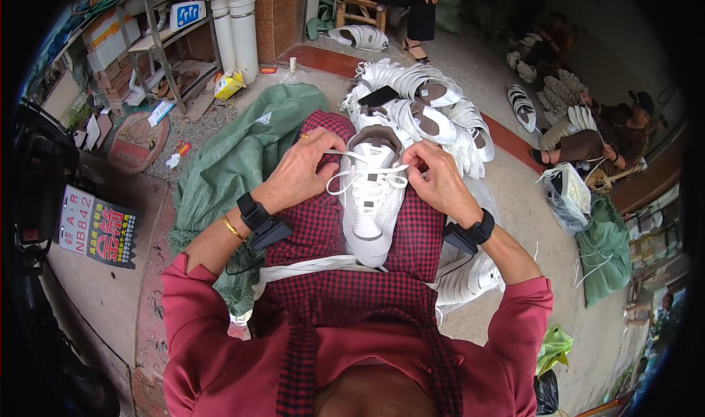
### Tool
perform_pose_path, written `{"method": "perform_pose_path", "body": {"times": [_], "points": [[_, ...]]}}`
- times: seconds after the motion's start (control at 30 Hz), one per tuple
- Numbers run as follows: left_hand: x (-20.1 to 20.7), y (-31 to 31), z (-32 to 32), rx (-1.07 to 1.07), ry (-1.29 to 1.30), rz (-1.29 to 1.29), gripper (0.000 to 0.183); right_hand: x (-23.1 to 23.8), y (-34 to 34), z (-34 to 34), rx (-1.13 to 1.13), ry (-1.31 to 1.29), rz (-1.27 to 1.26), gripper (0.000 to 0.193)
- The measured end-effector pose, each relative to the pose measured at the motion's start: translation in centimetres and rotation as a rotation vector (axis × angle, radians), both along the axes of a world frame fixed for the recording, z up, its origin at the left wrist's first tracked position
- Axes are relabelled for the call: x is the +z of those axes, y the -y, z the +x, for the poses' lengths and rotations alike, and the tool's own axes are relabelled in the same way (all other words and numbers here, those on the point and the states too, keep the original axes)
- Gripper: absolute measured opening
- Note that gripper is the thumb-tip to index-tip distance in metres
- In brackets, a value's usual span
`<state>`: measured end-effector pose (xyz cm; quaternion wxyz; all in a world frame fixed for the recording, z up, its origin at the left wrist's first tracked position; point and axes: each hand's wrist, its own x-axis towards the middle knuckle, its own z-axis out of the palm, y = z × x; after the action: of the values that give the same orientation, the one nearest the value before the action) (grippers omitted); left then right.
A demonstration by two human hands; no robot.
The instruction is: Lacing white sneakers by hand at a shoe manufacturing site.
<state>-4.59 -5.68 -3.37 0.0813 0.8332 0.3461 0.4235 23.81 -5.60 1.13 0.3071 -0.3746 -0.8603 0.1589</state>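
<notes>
While left hand (pixel 302 169) and right hand (pixel 440 180) pinch white laces (pixel 373 173), perhaps knotted, shoe (pixel 371 222) between

Shoe (pixel 373 222): upper looks synth., matt, w/ mesh-like panels; toe smooth. Laces (pixel 374 172): flat woven cloth, matt. Apron (pixel 308 229): checked cloth, matt, soft-looking. Wrist straps (pixel 253 210): matt, rubber- or plastic-like. Bangle (pixel 233 228): polished yellow metal, glossy. Green sack (pixel 217 152): woven plastic, creased, sl. sheen. Pipes (pixel 243 35): smooth plastic, semi-gloss. Chair (pixel 380 16): wood- or bamboo-like. Floor (pixel 525 218): concrete-like, matt. Bag at rt. (pixel 567 200): thin clear plastic, glossy.
</notes>
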Motion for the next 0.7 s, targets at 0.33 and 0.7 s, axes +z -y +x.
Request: {"method": "perform_pose_path", "body": {"times": [0.33,0.7], "points": [[-0.7,0.7,0.8,0.024,0.14,-0.039,0.017,2.9,0.7,-0.2,0.021,0.098,0.055,0.022],[-1.1,0.2,-0.1,0.045,0.1,-0.022,0.015,1.0,-1.0,0.9,0.342,0.216,0.12,0.021]]}}
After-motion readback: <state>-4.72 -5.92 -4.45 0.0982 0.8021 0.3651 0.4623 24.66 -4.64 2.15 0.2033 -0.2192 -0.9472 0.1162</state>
